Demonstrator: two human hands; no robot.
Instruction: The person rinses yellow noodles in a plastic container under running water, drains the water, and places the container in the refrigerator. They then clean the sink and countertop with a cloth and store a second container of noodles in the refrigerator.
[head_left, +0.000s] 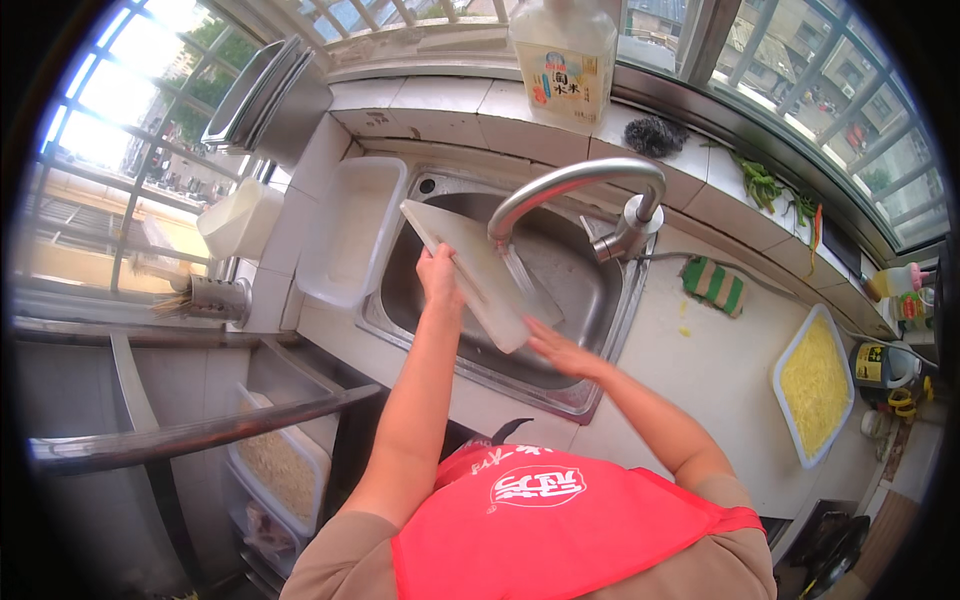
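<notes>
My left hand grips the long near edge of a white plastic cutting board, which is tilted over a stainless steel sink. Water runs from the curved faucet at the far side of the board, and part of the stream is hidden. My right hand is slightly blurred, its fingers stretched out at the board's lower right corner. Whether the fingertips touch the board I cannot tell.
A translucent plastic tub stands left of the sink. On the right counter lie a green-striped sponge and a white tray of yellow shreds. A large plastic jug, a steel wool scrubber and green peppers line the sill.
</notes>
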